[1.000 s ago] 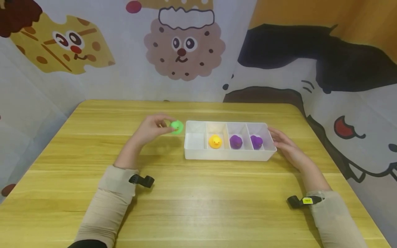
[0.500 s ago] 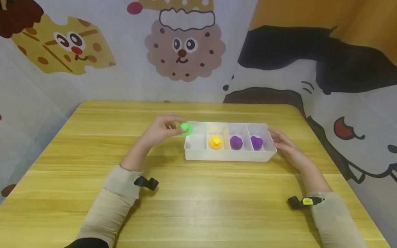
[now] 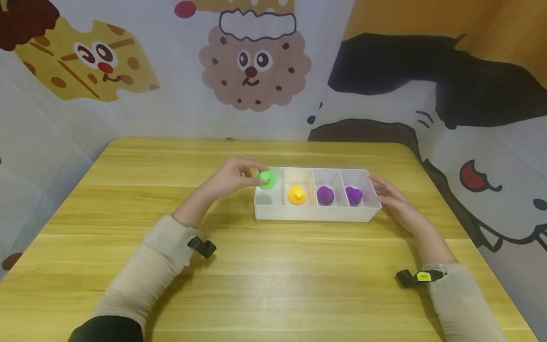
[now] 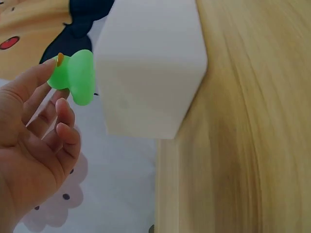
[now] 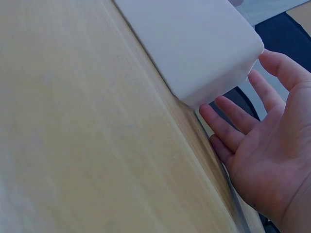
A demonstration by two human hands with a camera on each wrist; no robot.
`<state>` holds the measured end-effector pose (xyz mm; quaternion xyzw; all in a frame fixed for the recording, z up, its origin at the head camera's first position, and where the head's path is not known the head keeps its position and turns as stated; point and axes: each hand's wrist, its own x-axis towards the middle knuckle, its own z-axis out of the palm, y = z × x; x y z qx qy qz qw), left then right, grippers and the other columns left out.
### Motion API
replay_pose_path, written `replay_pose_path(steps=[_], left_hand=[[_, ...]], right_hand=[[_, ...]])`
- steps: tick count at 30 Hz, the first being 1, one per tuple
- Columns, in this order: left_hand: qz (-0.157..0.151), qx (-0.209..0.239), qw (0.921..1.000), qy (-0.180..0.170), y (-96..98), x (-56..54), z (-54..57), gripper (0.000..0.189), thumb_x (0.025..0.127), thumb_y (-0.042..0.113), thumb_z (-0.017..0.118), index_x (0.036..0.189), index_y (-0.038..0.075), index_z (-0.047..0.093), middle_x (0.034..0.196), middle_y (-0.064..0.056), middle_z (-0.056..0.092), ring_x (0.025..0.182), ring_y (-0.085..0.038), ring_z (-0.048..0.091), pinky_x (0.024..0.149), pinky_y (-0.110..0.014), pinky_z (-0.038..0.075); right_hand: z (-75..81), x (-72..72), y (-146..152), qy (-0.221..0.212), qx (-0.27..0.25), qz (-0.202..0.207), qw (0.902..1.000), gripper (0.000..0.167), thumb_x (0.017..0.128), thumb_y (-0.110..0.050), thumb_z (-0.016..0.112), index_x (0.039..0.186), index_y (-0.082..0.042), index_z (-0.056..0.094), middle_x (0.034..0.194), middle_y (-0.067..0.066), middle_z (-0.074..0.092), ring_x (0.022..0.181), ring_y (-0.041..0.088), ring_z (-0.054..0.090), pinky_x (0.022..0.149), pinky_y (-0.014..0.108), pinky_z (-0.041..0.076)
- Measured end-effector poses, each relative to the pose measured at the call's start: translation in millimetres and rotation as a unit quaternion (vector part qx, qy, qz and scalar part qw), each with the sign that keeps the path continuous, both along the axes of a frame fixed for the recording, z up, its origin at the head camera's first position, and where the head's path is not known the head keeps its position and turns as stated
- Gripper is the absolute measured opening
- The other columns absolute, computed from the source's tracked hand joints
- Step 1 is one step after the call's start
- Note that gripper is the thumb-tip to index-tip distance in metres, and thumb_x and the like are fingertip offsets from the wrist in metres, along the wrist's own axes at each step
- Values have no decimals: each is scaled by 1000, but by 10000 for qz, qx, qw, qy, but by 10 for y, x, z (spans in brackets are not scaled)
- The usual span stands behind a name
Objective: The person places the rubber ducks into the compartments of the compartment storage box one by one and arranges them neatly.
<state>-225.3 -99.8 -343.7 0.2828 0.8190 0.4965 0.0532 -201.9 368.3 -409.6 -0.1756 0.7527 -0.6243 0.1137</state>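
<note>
Between thumb and fingertips, my left hand (image 3: 234, 176) pinches a small green rubber duck (image 3: 268, 179). In the head view the duck overlaps the leftmost compartment of a white divided box (image 3: 316, 213); the left wrist view shows the duck (image 4: 77, 75) above the rim, beside the box's end wall (image 4: 146, 97). A yellow rubber duck (image 3: 297, 195) sits in the second compartment. Purple ducks occupy the third (image 3: 325, 195) and fourth (image 3: 353, 196). My right hand (image 3: 395, 204) rests its extended fingertips against the box's right end, also seen in the right wrist view (image 5: 272, 121).
The box stands on a wooden table (image 3: 273, 275), toward its far side. Behind the table hangs a cloth (image 3: 171, 114) printed with cartoon figures. A small black camera is strapped to each wrist, the left one (image 3: 202, 247) and the right one (image 3: 408, 278).
My left hand has carried the green duck rightward, from left of the box to over its leftmost compartment. The right hand and the box have stayed in place.
</note>
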Motion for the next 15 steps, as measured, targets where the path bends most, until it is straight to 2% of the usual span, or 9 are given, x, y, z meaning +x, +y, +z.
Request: replay_pose_path(steps=[7, 11, 15], left_hand=[[-181, -276, 9994, -144, 59, -76, -27, 33, 83, 21, 76, 115, 15, 70, 116, 2, 62, 75, -23, 58, 66, -48, 51], [-366, -385, 9985, -119, 91, -130, -68, 32, 83, 17, 76, 114, 11, 70, 114, 0, 63, 80, -23, 59, 70, -42, 53], [-426, -565, 9975, -43, 117, -175, -113, 31, 83, 16, 76, 112, 12, 70, 112, 1, 64, 80, -21, 60, 70, -35, 52]], right_hand=[[-3, -7, 4, 4, -22, -7, 10000, 54, 101, -8, 41, 152, -15, 26, 148, 7, 35, 128, 10, 35, 109, 34, 19], [-5, -9, 8, -14, 8, -4, 10000, 54, 101, -8, 42, 152, -16, 26, 147, 6, 36, 128, 9, 35, 108, 34, 19], [-8, -9, 11, 7, 14, 2, 10000, 54, 101, -8, 41, 152, -16, 27, 147, 7, 36, 127, 9, 36, 105, 28, 24]])
